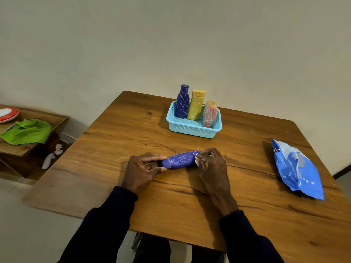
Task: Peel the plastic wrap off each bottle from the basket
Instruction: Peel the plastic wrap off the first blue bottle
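Note:
A purple bottle with white scribbles lies on its side on the wooden table, in the middle. My left hand grips its left end with curled fingers. At the bottle's right end my right hand pinches a bit of whitish crumpled wrap. Farther back stands a light blue basket holding a dark blue bottle, a yellow bottle and a pink bottle, all upright or leaning.
A blue plastic pack lies near the table's right edge. To the left, a lower wooden side table carries a green cloth and a red and white plate. The wall is close behind the table.

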